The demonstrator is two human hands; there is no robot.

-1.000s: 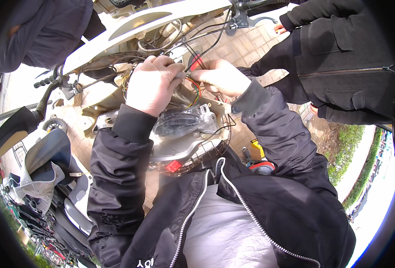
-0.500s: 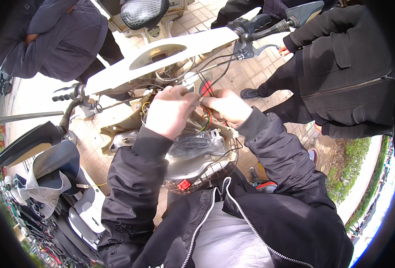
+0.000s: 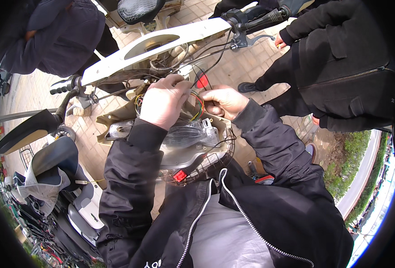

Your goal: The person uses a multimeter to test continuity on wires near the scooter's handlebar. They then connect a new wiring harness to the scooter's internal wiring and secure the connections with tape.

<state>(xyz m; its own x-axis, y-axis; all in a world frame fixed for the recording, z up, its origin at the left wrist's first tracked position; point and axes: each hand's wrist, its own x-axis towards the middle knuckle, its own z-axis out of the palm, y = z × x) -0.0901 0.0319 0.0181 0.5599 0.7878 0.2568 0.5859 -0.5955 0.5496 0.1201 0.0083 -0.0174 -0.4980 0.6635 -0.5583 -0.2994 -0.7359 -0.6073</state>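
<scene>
My left hand (image 3: 165, 102) is closed over the opened front of an electric scooter, its fingertips bent together; what they pinch is hidden behind the hand. To its right, my right hand (image 3: 226, 102) has thumb and fingers curled together at the thin wires. Red, green and yellow wires (image 3: 200, 108) hang in a loop between the two hands. Below them lies the detached front shell with its clear headlight (image 3: 186, 135). Above is the scooter's white handlebar cover (image 3: 161, 42), with dark cables (image 3: 215, 60) running beneath it.
A red connector (image 3: 179, 175) rests by the wire basket (image 3: 215, 167) close to my jacket. Brake levers (image 3: 260, 39) and a mirror (image 3: 25, 131) stick out at the sides. One person (image 3: 340, 71) stands at right, another (image 3: 59, 35) at far left. Parked scooters (image 3: 79, 196) fill the lower left.
My hands have moved apart, the right one lower. More of the coloured wire loop shows between them. The whole view has shifted slightly.
</scene>
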